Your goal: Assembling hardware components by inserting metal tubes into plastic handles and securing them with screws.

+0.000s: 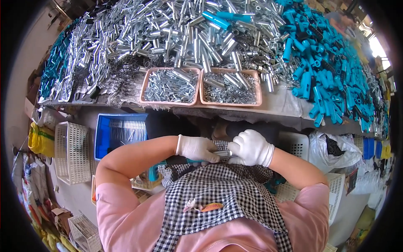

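Note:
Both my hands wear white knit gloves and meet in front of my checked apron. My left hand [198, 148] is closed round a teal-and-black handle [178, 160], whose dark end sticks out past the wrist. Between the hands shows a short silver metal tube [222, 154], in line with the handle. The fingers of my right hand [252, 148] are wrapped over the tube's right end, which they hide. Whether the tube and the handle are joined cannot be seen under the left fingers.
Ahead, a table holds heaped silver tubes [168, 42] and teal plastic handles [319, 71]. Two pink trays of small metal parts, one of pins [171, 86] and one of bits [228, 90], line its front edge. A blue bin [100, 136] with metal rods and a white crate [71, 153] stand left.

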### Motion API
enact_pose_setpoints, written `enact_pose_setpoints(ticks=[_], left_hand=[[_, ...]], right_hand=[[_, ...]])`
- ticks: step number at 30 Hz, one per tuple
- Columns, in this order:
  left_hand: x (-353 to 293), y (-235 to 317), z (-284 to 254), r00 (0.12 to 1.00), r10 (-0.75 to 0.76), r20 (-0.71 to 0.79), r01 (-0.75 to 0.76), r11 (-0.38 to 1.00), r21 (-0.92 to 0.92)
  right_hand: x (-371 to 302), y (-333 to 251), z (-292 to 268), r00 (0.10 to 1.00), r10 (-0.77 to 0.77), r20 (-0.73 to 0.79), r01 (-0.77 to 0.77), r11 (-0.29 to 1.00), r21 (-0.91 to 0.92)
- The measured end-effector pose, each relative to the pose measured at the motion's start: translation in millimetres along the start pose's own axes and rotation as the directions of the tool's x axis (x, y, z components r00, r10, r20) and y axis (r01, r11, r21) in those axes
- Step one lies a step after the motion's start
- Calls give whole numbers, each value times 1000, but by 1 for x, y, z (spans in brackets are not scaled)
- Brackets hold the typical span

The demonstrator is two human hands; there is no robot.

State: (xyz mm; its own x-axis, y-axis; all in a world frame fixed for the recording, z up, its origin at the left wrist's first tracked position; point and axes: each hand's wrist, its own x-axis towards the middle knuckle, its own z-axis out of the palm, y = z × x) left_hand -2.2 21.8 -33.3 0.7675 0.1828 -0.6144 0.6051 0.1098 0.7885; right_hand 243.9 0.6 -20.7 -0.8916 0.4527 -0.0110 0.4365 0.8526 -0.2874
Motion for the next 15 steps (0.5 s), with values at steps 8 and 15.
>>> enact_pose_setpoints(ticks=[8, 15], left_hand=[[-2, 16, 21, 804, 454, -384, 232, 356, 905], [-13, 13, 1, 896, 270, -352, 71, 694, 716]], right_hand=[[-2, 3, 14, 740, 111, 663, -606, -317, 729], [5, 7, 27, 941, 319, -116, -182, 763, 621]])
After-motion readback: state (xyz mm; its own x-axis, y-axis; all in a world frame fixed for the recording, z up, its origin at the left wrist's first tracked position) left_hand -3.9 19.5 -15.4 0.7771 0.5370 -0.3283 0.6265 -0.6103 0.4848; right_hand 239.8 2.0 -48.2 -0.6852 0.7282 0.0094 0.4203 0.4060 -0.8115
